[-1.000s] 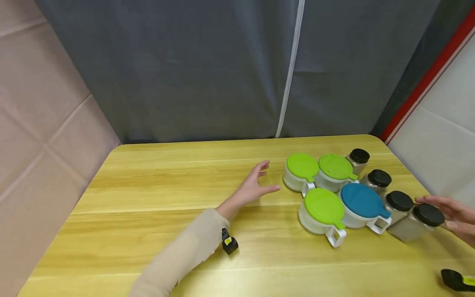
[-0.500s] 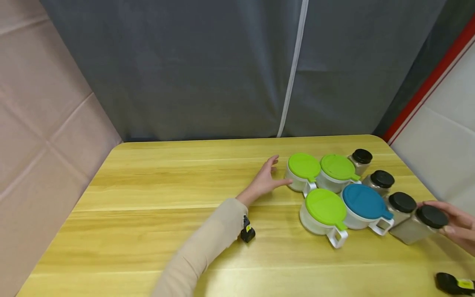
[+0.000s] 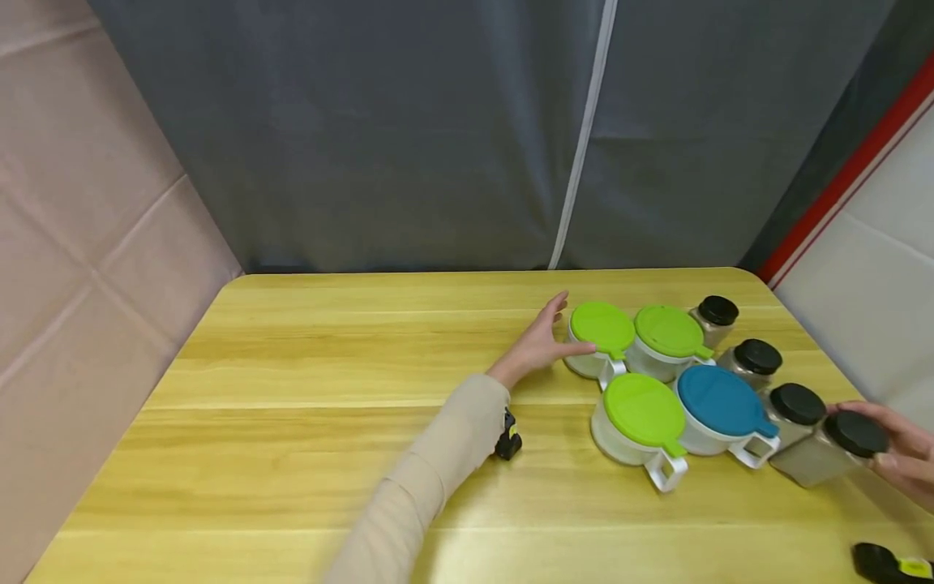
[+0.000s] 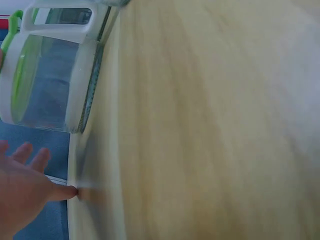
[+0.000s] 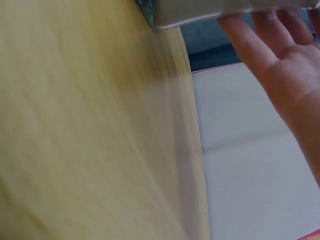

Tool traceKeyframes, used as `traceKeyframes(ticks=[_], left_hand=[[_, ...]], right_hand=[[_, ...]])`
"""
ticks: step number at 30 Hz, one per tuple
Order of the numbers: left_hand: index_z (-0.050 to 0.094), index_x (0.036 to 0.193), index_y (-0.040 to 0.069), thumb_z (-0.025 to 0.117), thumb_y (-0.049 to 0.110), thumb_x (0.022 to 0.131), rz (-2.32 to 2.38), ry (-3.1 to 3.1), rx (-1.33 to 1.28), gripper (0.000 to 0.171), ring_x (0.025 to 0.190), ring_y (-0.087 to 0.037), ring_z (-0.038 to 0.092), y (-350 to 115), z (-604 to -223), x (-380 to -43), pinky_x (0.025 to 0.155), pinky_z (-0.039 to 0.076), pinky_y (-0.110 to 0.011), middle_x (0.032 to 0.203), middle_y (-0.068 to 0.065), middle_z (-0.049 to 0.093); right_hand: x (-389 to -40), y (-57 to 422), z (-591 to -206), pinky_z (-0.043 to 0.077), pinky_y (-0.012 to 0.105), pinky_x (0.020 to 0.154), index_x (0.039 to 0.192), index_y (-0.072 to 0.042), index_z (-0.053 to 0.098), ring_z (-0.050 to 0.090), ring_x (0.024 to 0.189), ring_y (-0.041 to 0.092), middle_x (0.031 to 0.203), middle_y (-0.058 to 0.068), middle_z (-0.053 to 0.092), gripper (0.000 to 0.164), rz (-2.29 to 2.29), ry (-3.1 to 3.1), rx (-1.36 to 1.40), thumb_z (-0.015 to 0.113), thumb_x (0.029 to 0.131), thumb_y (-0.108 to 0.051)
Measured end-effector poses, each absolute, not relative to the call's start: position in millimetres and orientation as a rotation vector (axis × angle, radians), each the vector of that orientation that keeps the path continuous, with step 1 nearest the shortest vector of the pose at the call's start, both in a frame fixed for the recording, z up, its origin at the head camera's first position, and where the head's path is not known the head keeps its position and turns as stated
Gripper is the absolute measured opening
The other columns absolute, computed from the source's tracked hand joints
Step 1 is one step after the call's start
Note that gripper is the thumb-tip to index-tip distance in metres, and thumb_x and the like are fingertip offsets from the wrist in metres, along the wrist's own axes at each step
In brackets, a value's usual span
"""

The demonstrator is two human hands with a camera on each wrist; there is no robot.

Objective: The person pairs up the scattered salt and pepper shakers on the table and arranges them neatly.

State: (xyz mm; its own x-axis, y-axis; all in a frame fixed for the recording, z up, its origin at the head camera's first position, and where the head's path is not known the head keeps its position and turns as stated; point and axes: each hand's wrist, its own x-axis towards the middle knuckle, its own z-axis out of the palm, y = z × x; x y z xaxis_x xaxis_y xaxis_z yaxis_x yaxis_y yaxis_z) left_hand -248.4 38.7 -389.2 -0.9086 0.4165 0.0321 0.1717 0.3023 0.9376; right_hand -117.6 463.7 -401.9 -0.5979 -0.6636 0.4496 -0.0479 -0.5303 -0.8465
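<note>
My left hand reaches around the left side of a round jar with a green lid. Its thumb overlaps the lid's near edge, and its other fingers are spread at the far side. The left wrist view has this glass-walled jar above my extended fingers, with a gap between. At the far right, my right hand is against a square spice jar with a black cap, thumb and fingers on either side of the cap. In the right wrist view, fairly straight fingers meet the jar's side.
Two more green-lidded jars and a blue-lidded jar, all with white handles, stand close together. Several black-capped spice jars line their right side. A grey curtain hangs behind the wooden table.
My left hand has moved right and slightly away from me, up to the back-left green-lidded jar. My right hand has closed in on the nearest spice jar. The view has shifted slightly.
</note>
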Motion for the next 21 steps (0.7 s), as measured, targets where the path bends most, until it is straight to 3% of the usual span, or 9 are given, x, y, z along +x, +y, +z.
traceKeyframes(ticks=[11,21], left_hand=[[0.013,0.142,0.024,0.077,0.033,0.066,1.601,2.362,0.587,0.1,0.127,-0.013,0.021,52.2,-393.6,-247.3,0.101,0.019,-0.033,0.143,0.0,0.019],[0.023,0.139,0.021,0.078,0.034,0.064,1.585,2.43,0.624,0.093,0.12,-0.012,0.032,55.8,-393.3,-249.1,0.098,0.025,-0.028,0.136,-0.001,0.032]], right_hand=[[-116.9,466.7,-405.7,0.03,0.024,0.095,0.136,0.006,0.016,0.028,0.125,0.015,0.14,0.01,0.026,0.069,-2.163,1.338,-1.066,0.014,0.073,0.033],[-115.2,472.6,-408.2,0.032,0.02,0.093,0.137,0.005,0.016,0.033,0.121,0.012,0.139,0.007,0.028,0.068,-2.106,1.581,-1.055,0.019,0.075,0.032]])
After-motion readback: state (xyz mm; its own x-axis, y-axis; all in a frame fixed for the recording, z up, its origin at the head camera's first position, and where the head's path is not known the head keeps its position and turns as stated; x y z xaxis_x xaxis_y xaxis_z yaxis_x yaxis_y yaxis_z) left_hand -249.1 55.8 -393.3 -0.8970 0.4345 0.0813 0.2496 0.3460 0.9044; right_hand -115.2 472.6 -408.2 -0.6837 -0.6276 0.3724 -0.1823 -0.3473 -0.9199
